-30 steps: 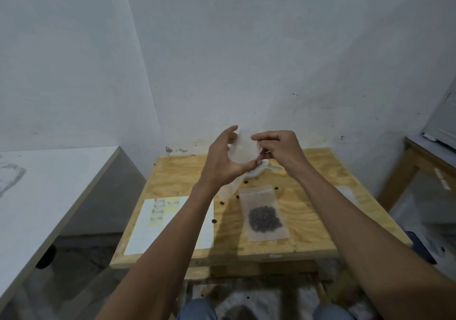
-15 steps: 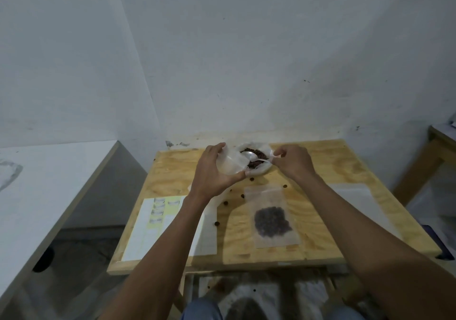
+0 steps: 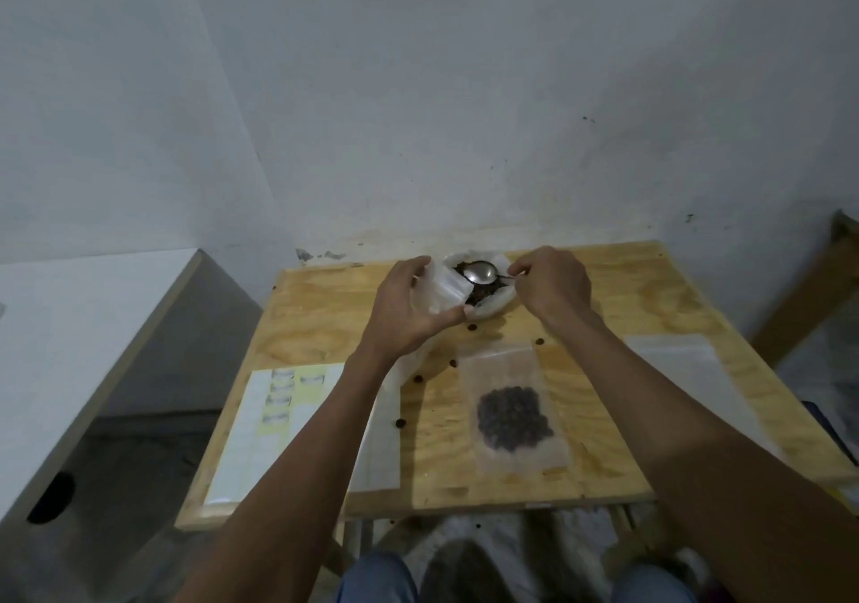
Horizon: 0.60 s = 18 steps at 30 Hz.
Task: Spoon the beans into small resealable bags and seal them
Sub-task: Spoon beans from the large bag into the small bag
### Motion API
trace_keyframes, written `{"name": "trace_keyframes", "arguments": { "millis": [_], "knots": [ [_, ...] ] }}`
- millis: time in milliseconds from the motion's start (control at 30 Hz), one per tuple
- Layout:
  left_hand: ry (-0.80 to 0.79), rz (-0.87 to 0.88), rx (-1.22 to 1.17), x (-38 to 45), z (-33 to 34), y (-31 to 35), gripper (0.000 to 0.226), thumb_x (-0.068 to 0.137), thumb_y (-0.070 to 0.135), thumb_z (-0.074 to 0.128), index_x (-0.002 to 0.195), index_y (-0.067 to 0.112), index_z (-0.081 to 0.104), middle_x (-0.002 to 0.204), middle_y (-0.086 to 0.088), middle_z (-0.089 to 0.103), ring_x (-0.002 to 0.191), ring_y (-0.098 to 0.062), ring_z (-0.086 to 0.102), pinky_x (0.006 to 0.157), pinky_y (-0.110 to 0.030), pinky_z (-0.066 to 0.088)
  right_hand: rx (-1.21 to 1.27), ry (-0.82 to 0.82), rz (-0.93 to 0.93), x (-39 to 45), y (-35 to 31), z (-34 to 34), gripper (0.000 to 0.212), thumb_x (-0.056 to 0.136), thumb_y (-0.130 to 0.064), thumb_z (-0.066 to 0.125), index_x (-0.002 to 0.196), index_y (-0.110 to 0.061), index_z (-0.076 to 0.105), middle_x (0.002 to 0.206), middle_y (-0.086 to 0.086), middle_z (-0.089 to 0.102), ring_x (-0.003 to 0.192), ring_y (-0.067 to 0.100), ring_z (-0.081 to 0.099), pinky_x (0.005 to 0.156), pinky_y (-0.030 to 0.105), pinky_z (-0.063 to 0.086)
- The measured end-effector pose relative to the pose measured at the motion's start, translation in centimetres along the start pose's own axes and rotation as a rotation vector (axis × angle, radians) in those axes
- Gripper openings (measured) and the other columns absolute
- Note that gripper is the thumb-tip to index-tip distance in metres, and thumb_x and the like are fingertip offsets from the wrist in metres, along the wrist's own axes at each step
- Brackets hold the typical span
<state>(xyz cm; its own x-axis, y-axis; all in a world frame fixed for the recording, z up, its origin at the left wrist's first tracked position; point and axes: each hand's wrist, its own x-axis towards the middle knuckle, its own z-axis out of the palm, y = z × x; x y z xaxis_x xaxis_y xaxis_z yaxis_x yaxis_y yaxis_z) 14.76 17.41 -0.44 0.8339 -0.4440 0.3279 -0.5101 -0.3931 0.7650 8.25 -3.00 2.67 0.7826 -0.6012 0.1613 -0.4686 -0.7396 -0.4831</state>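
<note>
Here, on a plywood surface (image 3: 627, 286) against a white wall (image 3: 465, 91): at the far edge, a white bag of dark beans (image 3: 488, 298), mouth rolled wide, with a metal spoon (image 3: 481, 271) resting bowl-up over the beans. Right hand (image 3: 551, 288) with its grip pinching the thin spoon handle between thumb and fingertips, just right of the bag's rim. Left hand (image 3: 409, 312) with its grip curled round a small clear resealable bag (image 3: 441, 291), mouth held apart and turned toward the spoon, touching the left side of the bean bag; whether any beans lie inside this small bag, cannot tell. Nearer the front edge, between the two forearms, a filled resealable bag (image 3: 511, 409) lying flat, a dark clump of beans gathered in its lower half; whether its strip is pressed closed, cannot tell. Loose stray beans (image 3: 418, 378) scattered on the bare wood between the hands and the filled bag. At the right side, a flat stack of clear empty bags (image 3: 674, 354), well apart from the rest. At the left front, a white sheet with yellow label strips (image 3: 279, 398), partly under the left forearm. Off to the left, a separate white counter (image 3: 69, 323); below the front edge, blue-trousered knees (image 3: 376, 579).
</note>
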Motion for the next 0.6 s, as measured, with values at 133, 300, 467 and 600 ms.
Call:
{"name": "trace_keyframes", "arguments": {
  "millis": [133, 300, 467, 600],
  "knots": [
    [-0.033, 0.008, -0.023, 0.5, 1.4, 0.6, 0.105, 0.057, 0.073, 0.078, 0.142, 0.016, 0.052, 0.137, 0.001, 0.057, 0.116, -0.015, 0.057, 0.094, -0.035, 0.052, -0.033, -0.061, 0.013, -0.4, 0.2, 0.1, 0.023, 0.095, -0.013, 0.065, 0.109, -0.024, 0.081, 0.115, 0.003, 0.076, 0.099, 0.027, 0.072, 0.070, 0.029, 0.054],
    [-0.028, -0.013, -0.077, 1.0, 2.4, 0.9, 0.101, 0.058, 0.071, 0.079, 0.139, 0.018, 0.053, 0.133, 0.003, 0.058, 0.116, -0.012, 0.057, 0.092, -0.029, 0.050, 0.010, -0.140, 0.052, -0.1, -0.7, 0.7, 0.020, 0.092, -0.017, 0.064, 0.089, -0.017, 0.083, 0.092, 0.005, 0.079, 0.074, 0.025, 0.072, 0.068, 0.040, 0.061],
    [-0.010, -0.028, -0.115, 1.5, 2.6, 0.8, 0.096, 0.061, 0.069, 0.082, 0.137, 0.018, 0.055, 0.129, 0.005, 0.061, 0.113, -0.007, 0.059, 0.086, -0.016, 0.048, 0.119, -0.235, 0.113, 0.7, -1.3, 1.1, 0.020, 0.084, -0.031, 0.067, 0.083, -0.016, 0.081, 0.074, 0.004, 0.073, 0.065, 0.024, 0.068, 0.054, 0.033, 0.053],
    [-0.023, -0.023, -0.089, 1.7, 2.2, 0.3, 0.090, 0.065, 0.056, 0.090, 0.138, 0.017, 0.054, 0.130, 0.004, 0.060, 0.115, -0.009, 0.058, 0.082, -0.011, 0.043, 0.250, -0.220, 0.218, 1.1, -0.6, 1.1, 0.023, 0.079, -0.031, 0.074, 0.079, -0.009, 0.077, 0.068, 0.006, 0.070, 0.060, 0.026, 0.065, 0.049, 0.026, 0.038]
  ]
}}
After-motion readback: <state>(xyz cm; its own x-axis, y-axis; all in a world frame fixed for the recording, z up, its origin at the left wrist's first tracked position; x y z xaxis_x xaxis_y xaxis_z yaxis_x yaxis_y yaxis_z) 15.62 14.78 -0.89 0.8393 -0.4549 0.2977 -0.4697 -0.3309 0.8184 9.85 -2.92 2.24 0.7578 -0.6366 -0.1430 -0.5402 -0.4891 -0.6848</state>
